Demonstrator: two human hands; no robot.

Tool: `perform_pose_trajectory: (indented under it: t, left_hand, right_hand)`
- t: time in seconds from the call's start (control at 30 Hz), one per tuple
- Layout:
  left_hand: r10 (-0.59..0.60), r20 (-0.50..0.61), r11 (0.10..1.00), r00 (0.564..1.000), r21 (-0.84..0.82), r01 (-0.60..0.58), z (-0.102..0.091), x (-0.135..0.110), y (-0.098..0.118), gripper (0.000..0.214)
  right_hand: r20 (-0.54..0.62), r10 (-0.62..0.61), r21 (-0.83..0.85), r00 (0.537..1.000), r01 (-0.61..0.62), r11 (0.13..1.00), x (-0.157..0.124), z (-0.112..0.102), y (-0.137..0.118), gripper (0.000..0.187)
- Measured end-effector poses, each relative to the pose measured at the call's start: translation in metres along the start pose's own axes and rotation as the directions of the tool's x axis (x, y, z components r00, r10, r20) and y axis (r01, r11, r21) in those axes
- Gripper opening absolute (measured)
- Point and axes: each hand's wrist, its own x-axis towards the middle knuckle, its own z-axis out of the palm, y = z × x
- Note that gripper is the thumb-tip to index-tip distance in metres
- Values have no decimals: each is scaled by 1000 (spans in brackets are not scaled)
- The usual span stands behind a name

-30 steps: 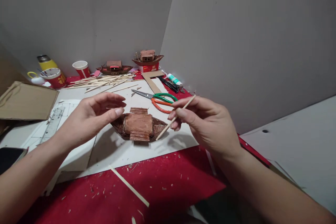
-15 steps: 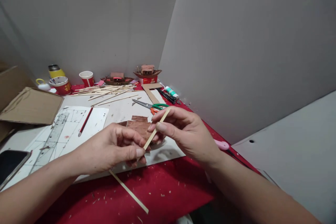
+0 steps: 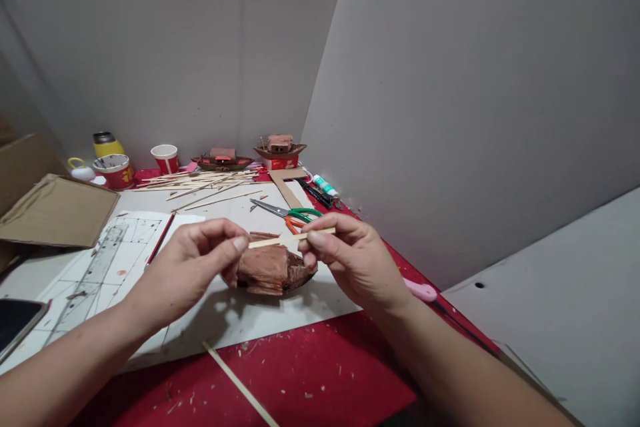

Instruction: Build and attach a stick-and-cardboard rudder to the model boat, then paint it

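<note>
A short pale wooden strip [image 3: 270,242] is held nearly level between my two hands. My left hand [image 3: 200,267] pinches its left end between thumb and fingers, and my right hand [image 3: 350,253] grips it near the right end. Just below the strip, a brown model boat [image 3: 265,270] with a rounded cabin roof sits on the white board [image 3: 220,320]; its left tip is partly behind my left hand. Scissors [image 3: 285,212] with green and orange handles lie beyond my right fingers. A longer pale strip [image 3: 240,383] rests on the red cloth in front.
Several thin wooden sticks [image 3: 200,180] lie at the back, before two finished model boats [image 3: 223,159]. Paper cups [image 3: 165,159], a cardboard box [image 3: 60,210], a ruler [image 3: 95,273] on a drawing and a phone [image 3: 20,320] are to the left. A pink-handled tool [image 3: 420,289] lies right.
The strip has swung from a steep slant to nearly level and been raised. My left hand moved up and left, so more of the model boat shows below.
</note>
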Motion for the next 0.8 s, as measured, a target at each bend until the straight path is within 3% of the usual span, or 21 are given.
perform_pose_trajectory:
  t: [0.13, 0.3, 0.4, 0.47, 0.5, 0.53, 0.57, 0.6, 0.7, 0.8]
  left_hand:
    - [48, -152, 988, 987, -138, -69, -1, -3, -3, 11]
    - [24, -128, 976, 991, -209, -51, 7, -9, -7, 14]
    - [49, -171, 977, 984, -199, -83, 7, -8, -3, 14]
    - [75, -214, 969, 974, -215, -122, 5, -6, 3, 15]
    - [82, -228, 965, 970, -225, -134, 3, -5, 6, 16]
    - [82, -235, 963, 969, -231, -138, 1, -5, 8, 16]
    - [79, -237, 963, 968, -232, -135, 0, -4, 9, 16]
    - [73, -235, 965, 969, -229, -128, -2, -4, 10, 17]
    - [51, -196, 969, 979, -226, -95, -2, -6, 9, 24]
    - [44, -131, 966, 990, -247, -75, -2, -8, 9, 26]
  right_hand:
    - [47, 49, -60, 998, -46, 997, -8, 8, 2, 16]
    - [170, 80, -148, 982, -55, 987, -21, 24, -1, 15]
    - [257, 24, -329, 966, 64, 942, -9, 14, -13, 19]
    - [186, -70, -550, 980, 163, 819, 11, -4, -21, 27]
    - [122, -105, -706, 987, 161, 690, 24, -15, -23, 29]
    - [91, -77, -870, 993, 117, 479, 38, -26, -23, 29]
    - [75, 20, -974, 997, 69, 216, 50, -37, -20, 28]
    - [60, 99, -991, 993, 47, 124, 62, -46, -16, 26]
    - [29, 297, -999, 954, 40, -30, 84, -63, 3, 22]
    - [-4, 405, -986, 914, 63, -152, 93, -68, 23, 22]
